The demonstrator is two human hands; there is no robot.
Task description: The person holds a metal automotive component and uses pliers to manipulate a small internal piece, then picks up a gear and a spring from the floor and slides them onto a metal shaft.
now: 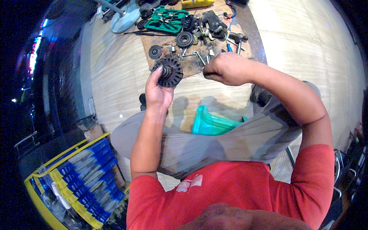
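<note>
My left hand (161,82) grips a dark finned wheel (172,74) with a metal hub, my thumb lying over its middle. My right hand (224,71) is closed at the cardboard's front edge, right of the wheel; what its curled fingers hold, if anything, is hidden. Above the wheel lie a small black disc (155,52) and a thicker black ring (184,39) on the stained cardboard (153,40). L-shaped wrenches (197,55), a blue-handled screwdriver (229,47) and a hammer (239,38) lie among dark parts behind my hands.
A green tool case (163,21), a yellow case (195,3) and a light blue pedestal base (126,21) stand at the back. A green plastic object (212,122) lies by my crossed legs on the pale floor (291,34). A yellow-framed rack with blue bins (78,176) is at lower left.
</note>
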